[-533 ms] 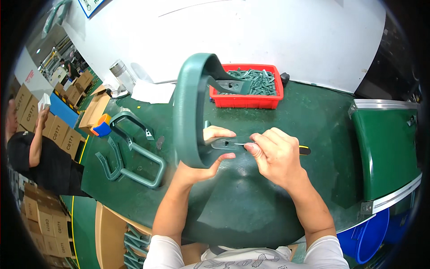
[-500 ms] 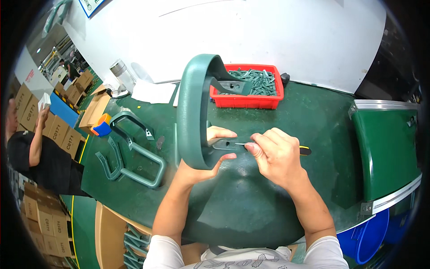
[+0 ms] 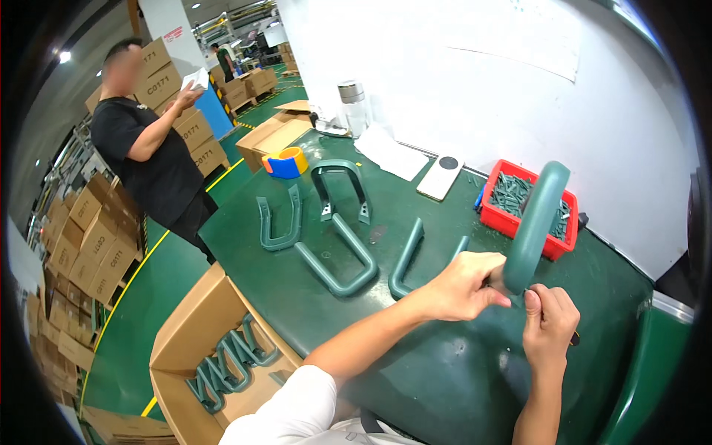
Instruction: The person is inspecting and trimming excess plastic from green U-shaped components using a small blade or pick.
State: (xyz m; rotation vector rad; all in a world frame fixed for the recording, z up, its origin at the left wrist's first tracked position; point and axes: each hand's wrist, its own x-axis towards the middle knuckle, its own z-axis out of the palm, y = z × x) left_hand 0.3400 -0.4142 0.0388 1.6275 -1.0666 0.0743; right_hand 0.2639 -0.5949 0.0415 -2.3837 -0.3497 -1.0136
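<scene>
A green U-shaped handle (image 3: 540, 222) stands up from my left hand (image 3: 471, 285), which grips its lower end. Beside that end is my right hand (image 3: 549, 319), its fingers pinched around a slim tool. Only the tool's dark butt (image 3: 575, 339) shows below my palm now; the earlier frame shows a thin pale tip and a black-and-yellow handle. My fingers and the green handle hide the tip. On the tabletop next to my left hand lies another green U-shaped handle (image 3: 406, 256).
Behind my hands sits a red bin (image 3: 498, 220) of small green pieces. More green handles (image 3: 348, 285) lie at left, near a blue-and-orange tape dispenser (image 3: 285, 163). A cardboard box (image 3: 185, 326) of handles stands below the table's left edge. Beyond it stands a person (image 3: 148, 148) in black.
The view has swung left, bringing the box and the standing person more fully into sight. The held handle now appears more edge-on. Both hands keep their grips.
</scene>
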